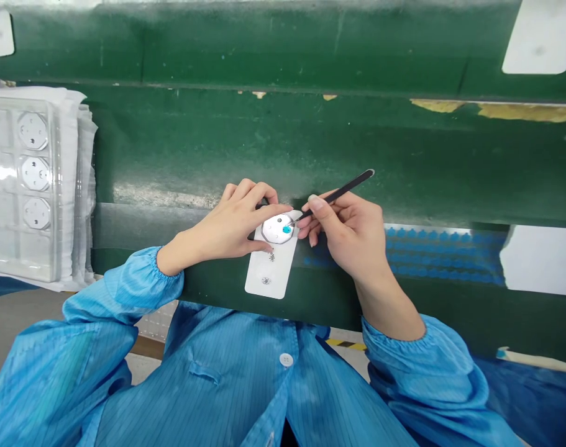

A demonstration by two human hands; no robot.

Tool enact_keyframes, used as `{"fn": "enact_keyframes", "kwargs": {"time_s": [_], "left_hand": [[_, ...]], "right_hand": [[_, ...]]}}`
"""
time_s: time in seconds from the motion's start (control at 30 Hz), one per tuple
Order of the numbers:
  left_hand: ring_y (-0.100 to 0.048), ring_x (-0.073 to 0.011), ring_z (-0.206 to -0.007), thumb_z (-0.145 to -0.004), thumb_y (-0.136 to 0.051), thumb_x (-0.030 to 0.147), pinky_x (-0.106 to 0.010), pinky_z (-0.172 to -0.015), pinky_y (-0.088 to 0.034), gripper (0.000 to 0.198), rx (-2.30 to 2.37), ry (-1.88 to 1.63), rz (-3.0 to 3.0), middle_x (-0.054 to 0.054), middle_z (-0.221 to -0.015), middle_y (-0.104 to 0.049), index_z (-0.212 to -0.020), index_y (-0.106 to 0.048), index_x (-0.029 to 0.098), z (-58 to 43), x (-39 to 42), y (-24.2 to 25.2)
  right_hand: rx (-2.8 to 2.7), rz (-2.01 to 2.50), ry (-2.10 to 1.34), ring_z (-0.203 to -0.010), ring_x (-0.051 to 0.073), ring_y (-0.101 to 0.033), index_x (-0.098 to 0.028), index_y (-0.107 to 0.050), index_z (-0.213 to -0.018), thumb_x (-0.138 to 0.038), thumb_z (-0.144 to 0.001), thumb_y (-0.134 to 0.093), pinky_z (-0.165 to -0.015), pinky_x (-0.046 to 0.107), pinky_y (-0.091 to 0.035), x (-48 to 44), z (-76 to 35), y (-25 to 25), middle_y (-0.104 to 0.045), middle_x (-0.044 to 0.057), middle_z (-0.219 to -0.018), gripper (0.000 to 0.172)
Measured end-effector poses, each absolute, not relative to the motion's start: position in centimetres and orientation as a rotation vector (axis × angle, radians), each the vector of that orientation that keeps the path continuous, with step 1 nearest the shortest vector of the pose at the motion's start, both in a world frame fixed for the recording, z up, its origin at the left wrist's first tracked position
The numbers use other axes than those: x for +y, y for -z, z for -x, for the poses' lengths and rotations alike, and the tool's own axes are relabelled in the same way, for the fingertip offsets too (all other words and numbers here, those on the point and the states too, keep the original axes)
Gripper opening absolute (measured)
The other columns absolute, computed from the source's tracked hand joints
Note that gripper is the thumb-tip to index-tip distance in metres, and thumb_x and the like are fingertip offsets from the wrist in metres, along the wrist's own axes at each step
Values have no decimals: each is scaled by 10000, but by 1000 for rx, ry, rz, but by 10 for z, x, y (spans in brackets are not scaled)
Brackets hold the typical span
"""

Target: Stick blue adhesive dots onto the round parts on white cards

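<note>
Head view: left hand (227, 225) grips white disc (274, 232) between thumb and fingers, beside right hand (355, 234) pinching black tool (350, 185)

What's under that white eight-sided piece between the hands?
Under the white octagonal disc you can see a white card, with dark speckled marks on its uncovered lower part. The disc hides whatever is directly beneath it, so I can't tell.

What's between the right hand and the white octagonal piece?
The front end of a slim black rod-shaped tool spans from the right hand to the white octagonal piece, its tip beside the small bright-blue spot, in the head view.
</note>
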State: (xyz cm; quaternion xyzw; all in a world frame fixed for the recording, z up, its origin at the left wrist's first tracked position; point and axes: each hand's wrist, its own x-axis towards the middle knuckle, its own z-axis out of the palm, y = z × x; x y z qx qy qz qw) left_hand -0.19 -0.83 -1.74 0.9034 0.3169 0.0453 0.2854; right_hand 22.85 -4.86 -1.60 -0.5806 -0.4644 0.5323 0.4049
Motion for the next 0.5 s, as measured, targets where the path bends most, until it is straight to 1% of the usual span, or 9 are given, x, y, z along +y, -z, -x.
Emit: {"fn": "enact_keyframes", "kwargs": {"time_s": [0.13, 0.27, 0.5], "left_hand": [[-466, -360, -1239, -943, -788, 435, -531, -1046, -390, 625, 875, -128, -2403, -151, -1374, -533, -1487, -546, 247, 2, -11, 17], [-471, -355, -1230, -940, -794, 434, -523, -1030, -398, 618, 881, -141, -2409, -150, -1366, -540, -1477, -550, 250, 2, -11, 17], [-464, -361, -1232, -920, -821, 446, -521, -1021, -390, 661, 879, -144, -2402, -150, -1372, -529, -1485, -543, 245, 2, -11, 19]], "right_hand": [[-1165, 1493, -1332, -460, 155, -634, -225, -716, -850, -677, -929, -768, -421, 277, -545, -51, -229, 16, -732, 34, -677, 462], [-1169, 1497, -1322, -455, 153, -631, -227, -721, -860, -668, -937, -764, -417, 277, -547, -51, -229, 18, -730, 31, -680, 449], [-1171, 1482, -1323, -465, 152, -651, -219, -720, -868, -650, -945, -763, -406, 261, -540, -50, -228, 20, -738, 36, -686, 440]]}}
